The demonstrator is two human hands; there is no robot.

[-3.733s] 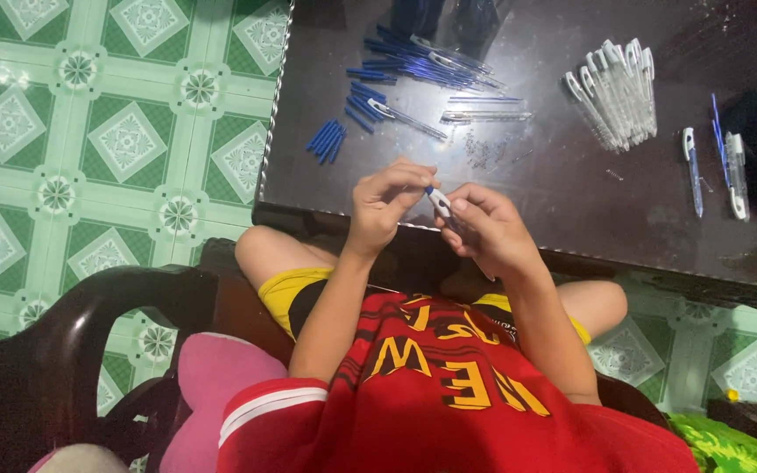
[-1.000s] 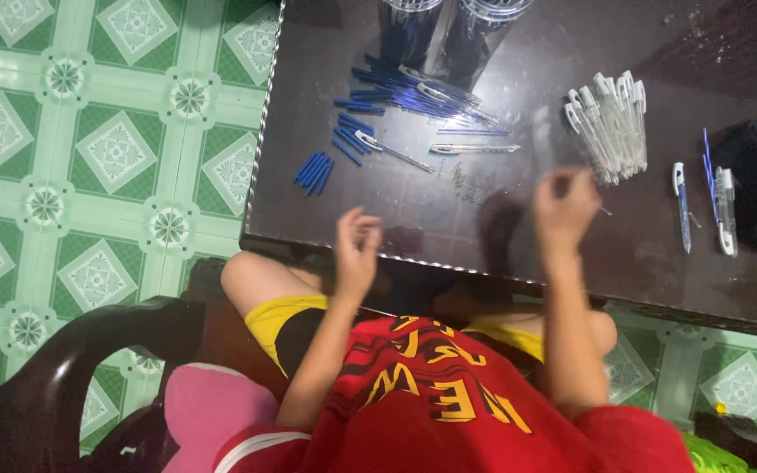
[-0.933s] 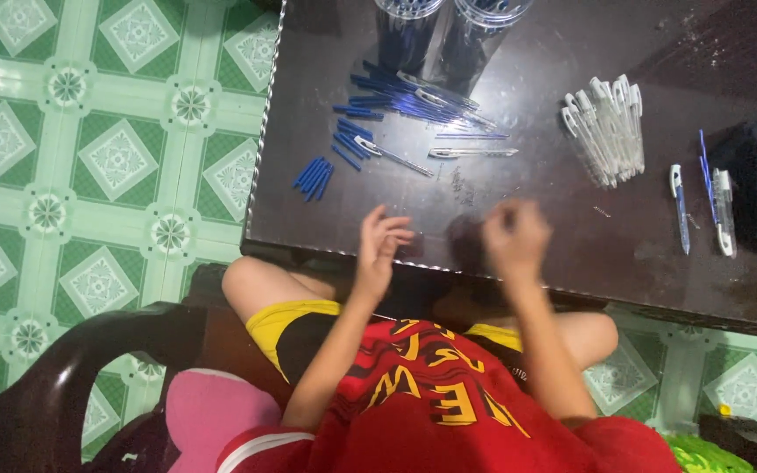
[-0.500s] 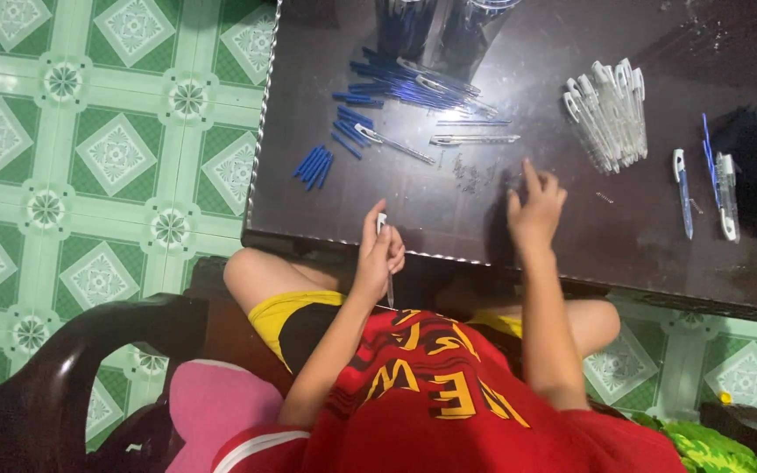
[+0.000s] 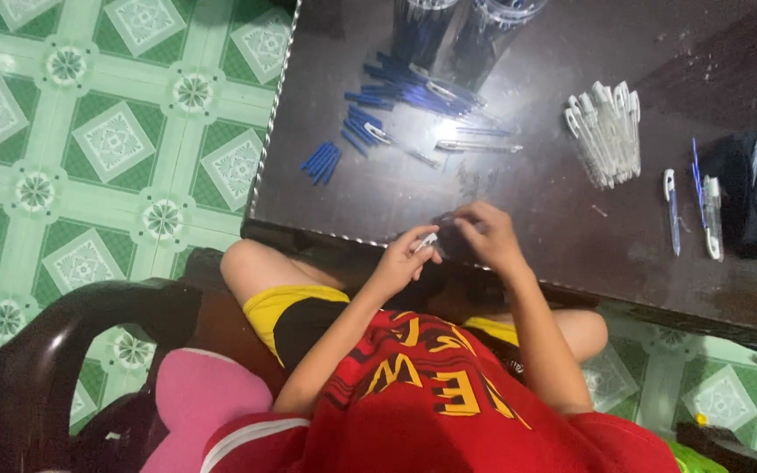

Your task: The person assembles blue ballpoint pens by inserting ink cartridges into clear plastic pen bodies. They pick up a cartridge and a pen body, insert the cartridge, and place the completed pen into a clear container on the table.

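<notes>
Mid-assembly: the left hand (image 5: 400,263) pinches a small white pen cap (image 5: 427,242), and just beside it the right hand (image 5: 488,236) curls around a pen part, hardly visible. Joining them calls for careful alignment.

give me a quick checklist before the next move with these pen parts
1. Left hand grips a small white pen part: ok.
2. Right hand meets it at the table's near edge: ok.
3. What the right hand holds: cannot tell.
4. Bundle of clear pen barrels lies within reach on the right: ok.
5. Loose blue caps sit close to the left table edge: not ok.
</notes>
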